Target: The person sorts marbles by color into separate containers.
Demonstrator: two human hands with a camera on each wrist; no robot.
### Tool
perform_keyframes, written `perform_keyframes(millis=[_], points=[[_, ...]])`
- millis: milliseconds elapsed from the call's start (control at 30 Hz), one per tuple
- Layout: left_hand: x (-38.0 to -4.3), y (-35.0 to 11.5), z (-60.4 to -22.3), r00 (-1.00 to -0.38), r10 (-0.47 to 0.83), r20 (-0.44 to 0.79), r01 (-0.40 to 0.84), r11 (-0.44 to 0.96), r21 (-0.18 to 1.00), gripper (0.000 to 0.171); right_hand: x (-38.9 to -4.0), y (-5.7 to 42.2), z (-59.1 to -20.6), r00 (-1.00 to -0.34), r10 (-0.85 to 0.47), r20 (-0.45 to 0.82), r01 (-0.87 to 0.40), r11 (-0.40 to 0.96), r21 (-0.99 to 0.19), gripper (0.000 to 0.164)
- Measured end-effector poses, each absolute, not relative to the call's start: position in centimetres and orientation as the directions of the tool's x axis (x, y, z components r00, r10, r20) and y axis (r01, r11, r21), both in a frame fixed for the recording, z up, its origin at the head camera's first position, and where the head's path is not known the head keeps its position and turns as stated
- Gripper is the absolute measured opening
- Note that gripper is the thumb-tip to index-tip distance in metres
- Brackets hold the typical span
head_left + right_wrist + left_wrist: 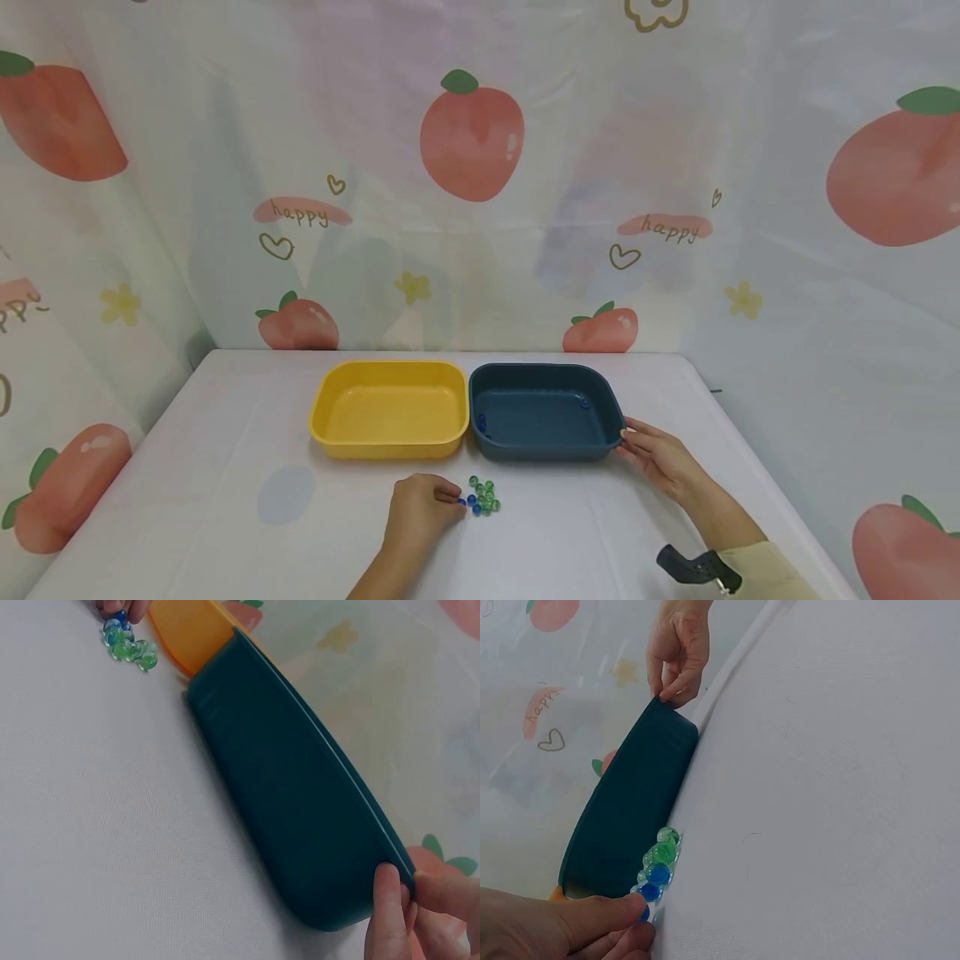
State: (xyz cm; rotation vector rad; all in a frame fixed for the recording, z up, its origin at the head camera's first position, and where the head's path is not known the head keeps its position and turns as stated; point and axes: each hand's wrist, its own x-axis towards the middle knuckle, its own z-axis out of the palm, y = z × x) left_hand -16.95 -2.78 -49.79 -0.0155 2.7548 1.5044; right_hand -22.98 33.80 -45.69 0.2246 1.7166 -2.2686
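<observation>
Readable text: "happy" printed twice on the rear backdrop, brown script on pink smears; a third copy, cut off at the frame edge, on the left side panel.

Left hand: grip together, thumb and fingertips pinching a blue marble just above the desk or on it, can't tell which. Marble sits right at the fingertips, mostly covered.

Loose cluster just right of that grip: two more blue marbles nearest the fingers, green marbles beyond, all on the desk in front of the bins.

Right hand: grip clamped on the near right corner rim of the dark blue bin. Bin holds blue marbles: a few by its left wall, one toward the right end.

Yellow bin just beside it, on the left.
</observation>
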Motion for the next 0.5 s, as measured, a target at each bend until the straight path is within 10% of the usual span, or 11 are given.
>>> perform_keyframes(millis=[500], points=[[-17.57, -3.47, -49.36, -0.997, 0.014, -0.080, -0.066, 0.440, 0.895, 0.017, -22.89, 33.82, -45.71, -0.942, -0.146, -0.302, 0.330, -0.238, -0.914, 0.071]])
